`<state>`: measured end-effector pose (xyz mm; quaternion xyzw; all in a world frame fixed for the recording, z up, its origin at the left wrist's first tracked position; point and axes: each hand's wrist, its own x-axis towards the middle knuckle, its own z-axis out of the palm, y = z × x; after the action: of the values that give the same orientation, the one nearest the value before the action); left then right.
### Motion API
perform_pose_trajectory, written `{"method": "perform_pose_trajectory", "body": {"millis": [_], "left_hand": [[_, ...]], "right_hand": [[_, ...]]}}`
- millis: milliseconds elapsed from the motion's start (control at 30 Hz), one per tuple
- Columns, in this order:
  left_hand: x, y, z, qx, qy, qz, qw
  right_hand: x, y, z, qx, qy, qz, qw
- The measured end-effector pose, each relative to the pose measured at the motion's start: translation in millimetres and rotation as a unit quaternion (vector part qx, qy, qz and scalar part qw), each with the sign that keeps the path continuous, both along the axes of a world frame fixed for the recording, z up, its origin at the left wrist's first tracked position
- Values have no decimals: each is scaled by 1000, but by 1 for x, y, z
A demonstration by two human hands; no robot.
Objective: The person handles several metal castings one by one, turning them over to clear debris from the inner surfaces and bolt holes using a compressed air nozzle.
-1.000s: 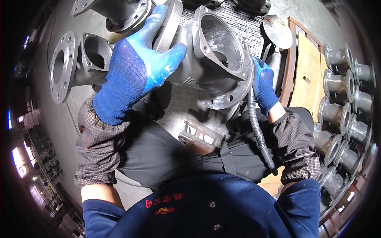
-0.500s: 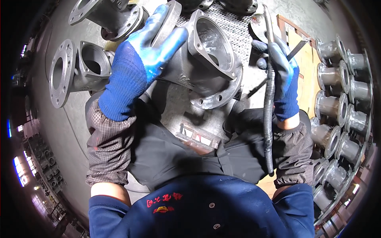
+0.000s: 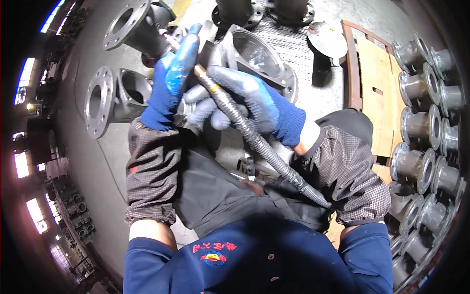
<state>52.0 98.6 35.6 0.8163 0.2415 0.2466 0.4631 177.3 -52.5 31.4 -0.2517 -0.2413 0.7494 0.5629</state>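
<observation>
My right hand (image 3: 254, 98) is closed round a slim die grinder with a ribbed grey hose (image 3: 274, 154), which runs down to my right forearm. The front of the tool passes behind the fingers of my left hand (image 3: 178, 71), which close about it. Its narrow pinkish tip (image 3: 164, 34) sticks out past them to the upper left. Just beyond my hands stands a grey flanged pipe casting (image 3: 289, 81), its wide square-cornered mouth facing up; my hands hide part of it. Both gloves are blue with coated palms.
Another flanged casting (image 3: 100, 100) lies at left, with one more (image 3: 125, 24) behind it. Dark flanged parts (image 3: 237, 12) stand on a textured mat at the back. A round disc-topped part (image 3: 327, 39) sits near a wooden pallet (image 3: 379, 73). Several castings (image 3: 416, 125) are stacked at right.
My right hand has swung left with the hosed tool, from beside the pallet to my left hand. My left hand has come off the casting's flange onto the tool. The view has shifted slightly.
</observation>
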Motion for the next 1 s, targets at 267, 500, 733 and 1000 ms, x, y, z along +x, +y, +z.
{"method": "perform_pose_trajectory", "body": {"millis": [267, 500, 733, 1000], "left_hand": [[1, 2, -15, 185, -106, -79, 974], [-2, 5, -20, 201, 31, -14, 979], [16, -21, -3, 80, 52, 79, 992], [13, -1, -26, 178, 62, 89, 978]], "right_hand": [[-4, 17, -9, 0, 30, 83, 996], [-14, 18, 2, 12, -664, -186, 724], [2, -4, 15, 39, -724, -198, 660], [12, -30, -13, -30, -371, -113, 921]]}}
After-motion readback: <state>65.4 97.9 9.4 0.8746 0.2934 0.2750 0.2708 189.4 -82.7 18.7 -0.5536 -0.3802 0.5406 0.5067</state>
